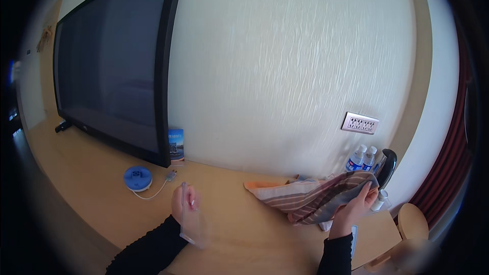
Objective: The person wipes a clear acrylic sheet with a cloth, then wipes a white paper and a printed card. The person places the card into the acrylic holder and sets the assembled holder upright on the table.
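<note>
behind the striped cloth (317,199) stand 2 bottles (356,161).

Free tabletop (226,193) left of cloth (316,198); bottles (355,160) behind

The TV (112,66) stands on the desk (91,158) at left, screen dark, with a blue card (176,144) at its right edge and a blue device (137,178) with white cord (157,193) in front. Two bottles (355,161) stand beside a black kettle (390,165), below the wall outlet (360,123). A red curtain (444,173) and a round stool (413,221) are located at far right
</note>
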Available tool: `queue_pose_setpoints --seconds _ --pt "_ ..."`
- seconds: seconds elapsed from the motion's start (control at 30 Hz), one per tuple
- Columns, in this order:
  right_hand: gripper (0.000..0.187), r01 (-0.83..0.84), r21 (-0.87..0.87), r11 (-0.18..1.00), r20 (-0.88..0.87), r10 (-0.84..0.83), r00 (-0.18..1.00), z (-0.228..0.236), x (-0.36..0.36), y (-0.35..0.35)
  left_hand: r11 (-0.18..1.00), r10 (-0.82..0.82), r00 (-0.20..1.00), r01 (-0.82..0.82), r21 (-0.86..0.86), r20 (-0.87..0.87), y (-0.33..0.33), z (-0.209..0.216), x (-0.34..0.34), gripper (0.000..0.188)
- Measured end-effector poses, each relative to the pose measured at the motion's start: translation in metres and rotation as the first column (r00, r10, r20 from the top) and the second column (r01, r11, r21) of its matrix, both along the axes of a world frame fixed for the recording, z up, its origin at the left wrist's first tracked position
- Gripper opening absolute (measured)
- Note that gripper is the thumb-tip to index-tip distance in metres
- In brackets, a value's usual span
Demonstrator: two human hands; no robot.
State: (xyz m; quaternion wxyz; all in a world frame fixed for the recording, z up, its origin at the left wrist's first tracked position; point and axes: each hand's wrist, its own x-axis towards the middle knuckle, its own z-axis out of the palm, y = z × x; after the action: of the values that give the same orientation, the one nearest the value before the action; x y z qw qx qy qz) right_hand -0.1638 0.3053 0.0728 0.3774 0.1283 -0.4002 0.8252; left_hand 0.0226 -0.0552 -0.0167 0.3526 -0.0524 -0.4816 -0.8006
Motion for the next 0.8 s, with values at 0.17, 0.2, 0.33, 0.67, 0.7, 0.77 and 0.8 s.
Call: queue_pose_setpoints --seconds 0.17,0.2,0.33,0.67,0.7,0.77,0.8 --pt "0.011 -0.028 0.826 0.564 -0.134 0.244 0.961 -0.017 0.076 -0.073 0.993 0.044 0.998 -0.037 -0.112 0.055 0.002 -0.002 0.002 0.055" --pt "0.015 0.017 0.925 0.38 -0.179 0.396 0.901 -0.03 0.083 -0.088 0.992 0.051 0.997 -0.044 -0.121 0.052 0.003 -0.003 0.003 0.055" --pt "0.022 -0.156 0.987 -0.031 0.128 0.742 0.658 -0.09 0.099 -0.116 0.998 -0.031 0.998 0.035 -0.06 0.057 0.014 -0.017 -0.005 0.056" --pt "0.021 -0.258 0.966 -0.022 0.19 0.736 0.65 -0.101 0.11 -0.12 0.984 -0.174 0.974 0.177 -0.004 0.145 0.035 -0.016 0.002 0.059" --pt "0.02 -0.299 0.954 -0.017 0.225 0.697 0.681 -0.097 0.111 -0.12 0.983 -0.181 0.973 0.184 -0.006 0.14 0.033 -0.016 0.004 0.059" --pt "0.018 -0.436 0.9 0.016 0.339 0.604 0.721 -0.083 0.117 -0.122 0.982 -0.186 0.969 0.19 -0.013 0.161 0.029 -0.015 0.009 0.059" --pt "0.018 -0.434 0.901 0.014 0.342 0.594 0.728 -0.083 0.117 -0.121 0.98 -0.197 0.965 0.201 -0.007 0.175 0.03 -0.019 0.008 0.059"
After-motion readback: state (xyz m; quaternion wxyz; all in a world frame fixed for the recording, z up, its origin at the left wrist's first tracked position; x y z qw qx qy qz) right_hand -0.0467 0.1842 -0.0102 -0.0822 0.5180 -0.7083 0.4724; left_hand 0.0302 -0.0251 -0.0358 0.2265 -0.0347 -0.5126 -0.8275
